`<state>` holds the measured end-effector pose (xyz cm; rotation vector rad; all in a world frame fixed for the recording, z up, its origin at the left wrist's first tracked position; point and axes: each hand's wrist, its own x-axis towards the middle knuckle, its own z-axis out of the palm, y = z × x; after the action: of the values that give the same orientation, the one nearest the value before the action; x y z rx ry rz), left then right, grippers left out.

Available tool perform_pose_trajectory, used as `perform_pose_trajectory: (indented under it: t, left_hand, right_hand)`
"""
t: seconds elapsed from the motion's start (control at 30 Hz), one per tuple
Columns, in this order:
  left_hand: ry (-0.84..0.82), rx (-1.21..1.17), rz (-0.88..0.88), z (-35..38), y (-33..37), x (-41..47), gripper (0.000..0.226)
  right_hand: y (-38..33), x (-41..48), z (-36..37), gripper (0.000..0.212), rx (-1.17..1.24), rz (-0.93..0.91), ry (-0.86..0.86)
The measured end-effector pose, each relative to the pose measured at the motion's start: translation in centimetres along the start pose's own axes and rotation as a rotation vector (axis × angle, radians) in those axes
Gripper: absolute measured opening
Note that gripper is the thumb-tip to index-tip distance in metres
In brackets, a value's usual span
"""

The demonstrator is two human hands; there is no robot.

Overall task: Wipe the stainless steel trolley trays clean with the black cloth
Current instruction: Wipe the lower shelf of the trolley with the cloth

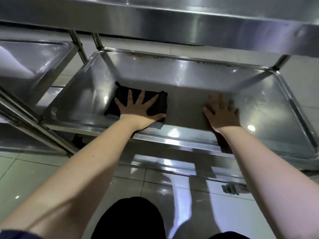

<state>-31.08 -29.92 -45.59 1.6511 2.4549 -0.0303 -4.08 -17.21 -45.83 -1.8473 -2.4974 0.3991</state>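
Black cloth [138, 102], folded, soft and light, lies under the flat, spread left hand [140, 110]; palm pressure suffices. Right hand [221, 112] rests splayed, empty, on the slick steel tray [269, 104].

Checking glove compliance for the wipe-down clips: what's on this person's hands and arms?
No gloves: left hand and right hand are bare, with no ring, watch or band visible. Forearms are bare too. A dark blue sleeve edge shows only at the upper left arm.

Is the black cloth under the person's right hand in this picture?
No. The black cloth lies flat under the spread left hand, while the right hand presses bare on the steel tray.
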Motion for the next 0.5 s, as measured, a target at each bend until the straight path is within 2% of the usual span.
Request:
perform_pose_trajectory:
  t: [0.2,0.4,0.5]
  left_hand:
    - [-0.029,-0.01,-0.01,0.4,1.3,-0.5,0.099]
    - [-0.017,-0.012,0.144,2.1,12.9,-3.6,0.088]
    - [-0.006,-0.011,0.117,1.7,9.3,-3.0,0.09]
  right_hand:
    - [0.1,-0.7,1.2,0.057,-0.116,0.026,0.02]
    - [0.8,-0.7,0.8,0.053,-0.063,0.012,0.024]
    - [1.2,-0.7,0.7,0.054,-0.039,-0.007,0.023]
